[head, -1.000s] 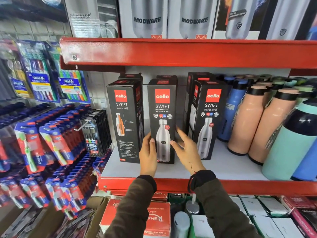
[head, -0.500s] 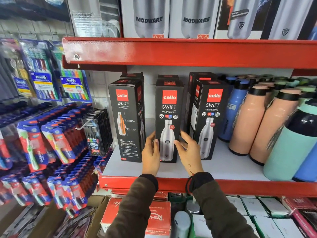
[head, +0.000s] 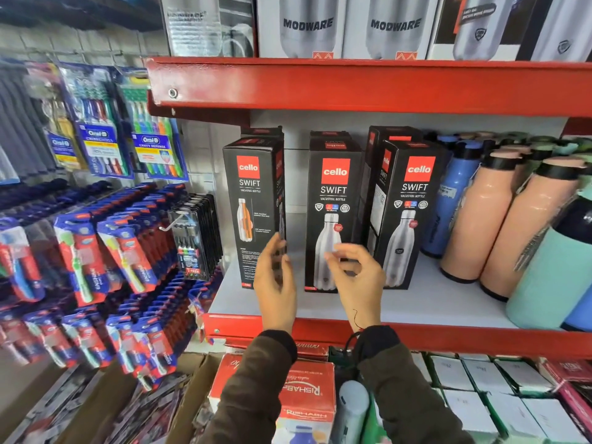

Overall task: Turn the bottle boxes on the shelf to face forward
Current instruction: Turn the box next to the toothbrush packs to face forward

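Three black cello SWIFT bottle boxes stand in a row at the front of the white shelf (head: 416,302). The left box (head: 250,200) shows a panel with an orange cutaway bottle. The middle box (head: 330,200) and the right box (head: 407,206) show the steel-bottle front. More black boxes stand behind them. My left hand (head: 275,280) hovers beside the left box's right edge, blurred, fingers apart. In front of the middle box's lower part is my right hand (head: 358,277), fingers loosely curled and holding nothing.
Peach bottles (head: 474,216), a blue bottle (head: 451,200) and a teal bottle (head: 551,277) crowd the shelf's right side. A red shelf edge (head: 352,88) hangs overhead. Toothbrush packs (head: 96,251) hang at left. A red Rishabh box (head: 304,395) sits below.
Both hands have let go of the middle box, which they held and slid slightly right. The left hand has shifted toward the left box; the right hand has drawn back.
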`<action>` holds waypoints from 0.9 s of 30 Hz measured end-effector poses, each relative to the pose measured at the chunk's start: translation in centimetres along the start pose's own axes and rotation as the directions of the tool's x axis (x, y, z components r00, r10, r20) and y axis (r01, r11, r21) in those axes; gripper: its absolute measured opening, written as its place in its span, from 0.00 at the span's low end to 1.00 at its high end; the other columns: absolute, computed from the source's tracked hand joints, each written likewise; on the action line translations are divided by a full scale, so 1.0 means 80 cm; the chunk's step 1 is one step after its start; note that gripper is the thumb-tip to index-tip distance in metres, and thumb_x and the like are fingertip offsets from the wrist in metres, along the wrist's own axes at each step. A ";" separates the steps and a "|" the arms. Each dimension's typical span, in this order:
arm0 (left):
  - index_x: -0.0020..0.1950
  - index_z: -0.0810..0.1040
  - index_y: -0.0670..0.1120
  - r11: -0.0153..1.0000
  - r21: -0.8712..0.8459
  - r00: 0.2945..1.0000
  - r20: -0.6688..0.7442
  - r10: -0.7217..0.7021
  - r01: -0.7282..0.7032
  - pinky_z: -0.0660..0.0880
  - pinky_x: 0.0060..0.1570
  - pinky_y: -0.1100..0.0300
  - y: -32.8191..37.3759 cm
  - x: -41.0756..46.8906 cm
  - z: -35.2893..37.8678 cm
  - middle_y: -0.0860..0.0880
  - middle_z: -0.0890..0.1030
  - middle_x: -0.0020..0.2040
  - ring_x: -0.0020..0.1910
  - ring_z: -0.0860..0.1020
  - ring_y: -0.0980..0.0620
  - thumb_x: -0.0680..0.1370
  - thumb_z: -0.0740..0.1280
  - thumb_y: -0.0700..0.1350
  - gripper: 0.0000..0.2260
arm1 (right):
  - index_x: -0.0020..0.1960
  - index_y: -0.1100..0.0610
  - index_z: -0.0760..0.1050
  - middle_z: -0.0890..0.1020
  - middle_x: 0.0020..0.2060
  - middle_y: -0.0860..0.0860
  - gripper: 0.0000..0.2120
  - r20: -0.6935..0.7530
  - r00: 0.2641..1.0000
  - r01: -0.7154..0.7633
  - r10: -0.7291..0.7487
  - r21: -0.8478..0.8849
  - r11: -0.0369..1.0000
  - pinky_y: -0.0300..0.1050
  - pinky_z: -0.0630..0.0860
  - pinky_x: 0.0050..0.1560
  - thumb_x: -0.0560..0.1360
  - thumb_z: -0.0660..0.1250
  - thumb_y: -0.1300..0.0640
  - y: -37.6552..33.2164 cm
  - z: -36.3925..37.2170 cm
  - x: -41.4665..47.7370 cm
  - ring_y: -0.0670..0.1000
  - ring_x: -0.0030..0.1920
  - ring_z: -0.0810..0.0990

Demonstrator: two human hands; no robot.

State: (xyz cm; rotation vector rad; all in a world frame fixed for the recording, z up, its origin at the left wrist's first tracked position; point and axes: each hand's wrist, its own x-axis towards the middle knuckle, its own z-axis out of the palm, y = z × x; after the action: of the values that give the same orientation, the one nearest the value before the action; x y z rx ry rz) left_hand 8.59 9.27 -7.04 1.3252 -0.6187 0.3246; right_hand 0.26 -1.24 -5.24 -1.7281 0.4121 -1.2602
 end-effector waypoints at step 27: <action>0.59 0.86 0.45 0.914 -0.237 0.921 -0.134 -0.365 0.328 0.82 0.53 0.62 0.004 0.038 -0.093 0.56 0.87 0.51 0.54 0.85 0.55 0.85 0.53 0.56 0.24 | 0.64 0.48 0.69 0.81 0.52 0.40 0.39 0.200 0.975 -0.061 0.098 -0.184 0.981 0.26 0.73 0.49 0.60 0.80 0.38 -0.019 0.134 -0.031 0.37 0.51 0.79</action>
State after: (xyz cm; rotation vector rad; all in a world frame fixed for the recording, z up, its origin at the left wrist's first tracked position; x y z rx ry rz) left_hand 12.54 16.18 -5.85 1.1602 -0.2506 0.0777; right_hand 8.24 6.43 -5.88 -1.9518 0.4757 -0.9974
